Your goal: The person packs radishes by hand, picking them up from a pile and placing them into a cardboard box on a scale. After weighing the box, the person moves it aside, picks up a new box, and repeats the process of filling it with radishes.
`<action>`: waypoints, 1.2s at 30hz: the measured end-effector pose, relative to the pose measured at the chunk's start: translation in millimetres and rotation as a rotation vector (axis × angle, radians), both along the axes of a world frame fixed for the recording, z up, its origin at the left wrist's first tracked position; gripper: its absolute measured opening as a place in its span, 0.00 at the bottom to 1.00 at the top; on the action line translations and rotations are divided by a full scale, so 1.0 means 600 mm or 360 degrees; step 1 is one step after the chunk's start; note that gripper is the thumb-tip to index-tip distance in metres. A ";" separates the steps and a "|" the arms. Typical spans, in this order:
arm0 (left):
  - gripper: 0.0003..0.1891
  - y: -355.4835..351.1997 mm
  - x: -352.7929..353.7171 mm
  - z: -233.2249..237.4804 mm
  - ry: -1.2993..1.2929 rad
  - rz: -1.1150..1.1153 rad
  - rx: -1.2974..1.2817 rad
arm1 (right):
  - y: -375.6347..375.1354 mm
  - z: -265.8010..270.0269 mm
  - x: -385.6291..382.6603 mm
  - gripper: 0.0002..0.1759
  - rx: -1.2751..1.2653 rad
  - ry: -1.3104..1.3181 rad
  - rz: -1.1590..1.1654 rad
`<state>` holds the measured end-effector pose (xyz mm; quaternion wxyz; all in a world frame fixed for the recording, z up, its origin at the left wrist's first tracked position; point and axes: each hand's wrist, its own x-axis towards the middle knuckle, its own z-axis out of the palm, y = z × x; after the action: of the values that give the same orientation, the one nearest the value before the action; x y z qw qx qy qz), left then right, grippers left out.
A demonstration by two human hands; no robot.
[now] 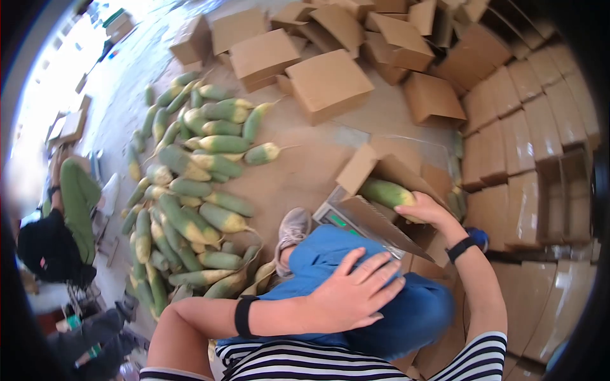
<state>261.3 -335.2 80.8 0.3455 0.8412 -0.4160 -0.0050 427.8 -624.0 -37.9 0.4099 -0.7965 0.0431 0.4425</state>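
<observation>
My right hand grips a long green radish and holds it inside an open cardboard box that stands on a scale. My left hand lies flat with fingers spread on my blue-trousered knee and holds nothing. A black band sits on each wrist. My grey shoe rests on the floor beside the scale.
A large pile of green radishes covers the floor to the left. Loose cardboard boxes lie at the back and stacked boxes line the right. Another person in green trousers crouches at far left.
</observation>
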 end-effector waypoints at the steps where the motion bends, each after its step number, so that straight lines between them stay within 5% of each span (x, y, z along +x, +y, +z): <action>1: 0.39 0.004 0.002 -0.001 0.0025 -0.0016 -0.0029 | 0.000 -0.015 0.004 0.24 0.0201 -0.0041 -0.0017; 3: 0.40 0.009 0.003 -0.003 0.0057 0.0020 -0.0038 | -0.019 -0.063 0.010 0.28 0.0150 -0.0279 0.0002; 4: 0.41 0.011 0.005 -0.004 0.0055 -0.0023 -0.0099 | -0.027 -0.069 0.015 0.28 0.0065 -0.0035 -0.0065; 9: 0.42 0.016 0.010 -0.012 0.0137 -0.0037 -0.0229 | -0.071 -0.120 0.009 0.29 -0.0180 -0.0124 0.0110; 10: 0.42 0.017 0.010 -0.013 0.0144 -0.0033 -0.0232 | -0.078 -0.124 0.007 0.30 -0.0380 -0.0392 0.0399; 11: 0.42 0.018 0.010 -0.015 0.0148 -0.0039 -0.0252 | -0.076 -0.115 0.001 0.31 -0.0580 -0.0661 0.0683; 21: 0.37 0.062 0.021 -0.029 0.0339 -0.0127 -0.0598 | 0.008 0.095 -0.037 0.27 -0.0424 -0.0441 0.0574; 23: 0.31 0.120 0.034 -0.041 0.0607 0.0159 -0.0851 | 0.011 0.143 -0.064 0.26 -0.0340 -0.0415 0.0467; 25: 0.26 0.195 0.043 -0.092 0.1677 0.0940 -0.1059 | 0.015 0.193 -0.103 0.24 -0.0233 -0.0535 0.0216; 27: 0.15 0.300 0.040 -0.234 0.1317 0.1713 -0.0859 | 0.020 0.233 -0.151 0.24 -0.0197 -0.0556 0.0111; 29: 0.17 0.428 -0.004 -0.395 0.1115 0.2405 -0.0536 | 0.022 0.256 -0.195 0.24 -0.0177 -0.0615 0.0069; 30: 0.23 0.498 -0.030 -0.455 0.1278 0.2462 -0.0454 | 0.024 0.264 -0.215 0.24 -0.0197 -0.0647 0.0126; 32: 0.35 0.530 -0.054 -0.472 0.0998 0.3164 0.0329 | 0.039 0.270 -0.248 0.23 -0.0179 -0.0618 0.0004; 36: 0.42 0.568 -0.050 -0.499 0.1209 0.3466 0.0220 | 0.049 0.240 -0.295 0.20 -0.0362 -0.0804 -0.0001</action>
<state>231.1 5.4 -218.6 0.2228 0.7156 0.6617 0.0201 250.6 -594.7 106.1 0.3158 -0.9224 -0.0108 0.2220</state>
